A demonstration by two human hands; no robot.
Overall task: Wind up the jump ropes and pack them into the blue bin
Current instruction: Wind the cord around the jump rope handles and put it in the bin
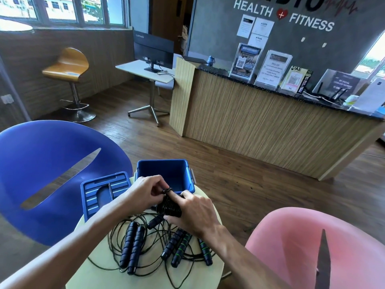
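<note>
We see the round table (210, 207) carrying the open blue bin (166, 174) at its far edge, its lid (98, 192) beside it on the left. Loose jump ropes (145, 245) sprawl nearest us. Between them and the bin, our right hand (193, 211) grips a wound rope bundle (168, 206), while our left hand (148, 190) pinches its cord end.

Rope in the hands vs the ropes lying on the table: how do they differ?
The held rope is wound into a tight bundle; the loose ropes sprawl in tangled loops. The held rope is gripped by the left hand and right hand; the loose ropes lie untouched on the table. All have black cords.
</note>
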